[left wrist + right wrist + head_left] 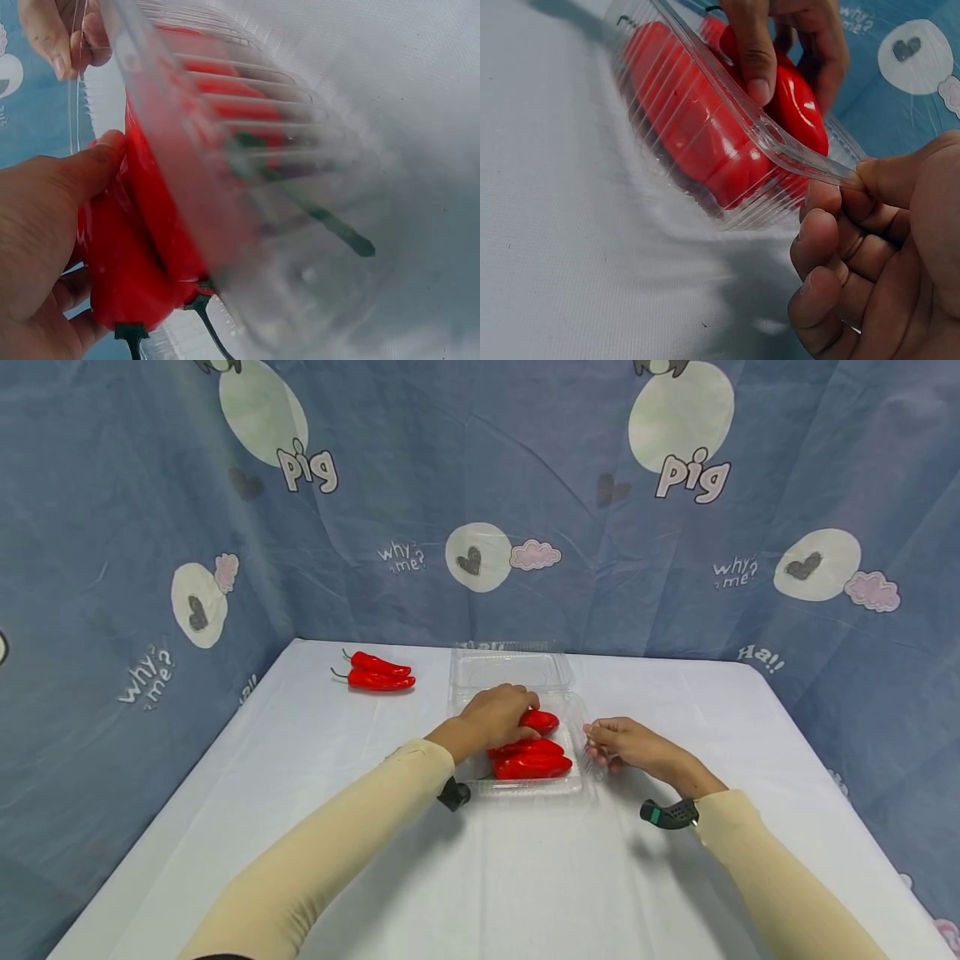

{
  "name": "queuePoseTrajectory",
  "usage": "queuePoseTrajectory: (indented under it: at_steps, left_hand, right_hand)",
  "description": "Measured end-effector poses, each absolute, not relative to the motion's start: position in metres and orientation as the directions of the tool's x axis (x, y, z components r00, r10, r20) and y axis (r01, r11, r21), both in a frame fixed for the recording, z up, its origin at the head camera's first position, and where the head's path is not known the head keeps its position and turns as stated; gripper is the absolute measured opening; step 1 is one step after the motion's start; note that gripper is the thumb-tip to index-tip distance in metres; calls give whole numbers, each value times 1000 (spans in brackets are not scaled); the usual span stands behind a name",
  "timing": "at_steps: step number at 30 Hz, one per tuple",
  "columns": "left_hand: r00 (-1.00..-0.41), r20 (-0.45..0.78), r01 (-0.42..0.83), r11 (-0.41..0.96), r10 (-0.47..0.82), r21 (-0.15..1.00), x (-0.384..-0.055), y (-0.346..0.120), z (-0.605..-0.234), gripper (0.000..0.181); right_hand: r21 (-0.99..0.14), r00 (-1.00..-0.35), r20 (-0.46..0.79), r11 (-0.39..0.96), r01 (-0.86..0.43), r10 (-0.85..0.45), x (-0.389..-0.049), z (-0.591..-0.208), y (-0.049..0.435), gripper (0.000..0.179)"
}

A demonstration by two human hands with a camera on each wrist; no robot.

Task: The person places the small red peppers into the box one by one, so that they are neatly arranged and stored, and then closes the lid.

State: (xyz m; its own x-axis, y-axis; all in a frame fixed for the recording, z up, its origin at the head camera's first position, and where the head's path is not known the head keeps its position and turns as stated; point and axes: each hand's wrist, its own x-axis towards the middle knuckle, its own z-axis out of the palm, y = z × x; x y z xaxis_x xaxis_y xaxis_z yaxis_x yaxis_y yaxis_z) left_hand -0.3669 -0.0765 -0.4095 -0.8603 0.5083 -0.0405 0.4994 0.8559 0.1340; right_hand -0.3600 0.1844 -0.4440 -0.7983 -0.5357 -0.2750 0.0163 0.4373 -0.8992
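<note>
A clear plastic clamshell box stands on the table with its lid folded open toward the back. Several red chili peppers lie inside the near part of it. My left hand reaches over the box and grips another red chili pepper, its thumb on one side and its fingers on the other. At the box's right edge, thumb and index finger of my right hand pinch the plastic rim. The right hand's other fingers are bent, clear of the peppers.
Two more red chili peppers with green stems lie at the back left of the white-covered table. A blue printed cloth hangs behind the table and along its sides.
</note>
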Motion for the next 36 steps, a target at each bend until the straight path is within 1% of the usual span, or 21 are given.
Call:
queuePoseTrajectory:
  at_steps: [8,18,26,31,36]
  left_hand:
    - [-853,-39,512,848,521,135,-366,-81,-409,56]
    - [-840,-7,533,828,543,173,-366,-89,-404,55]
    - [-849,-5,497,801,529,334,-367,-100,-400,55]
    - [-833,38,516,748,553,417,-372,-112,-400,50]
    - [-818,92,540,704,567,461,-377,-127,-399,45]
  right_hand:
    - [-901,-800,-276,434,22,-532,-360,-444,184,34]
    - [-897,-803,-284,441,30,-523,-359,-444,183,33]
    - [-899,-805,-281,437,30,-523,-358,-444,183,32]
    - [-900,-804,-277,434,27,-525,-358,-445,183,32]
    - [-904,-804,-275,427,28,-528,-360,-446,184,31]
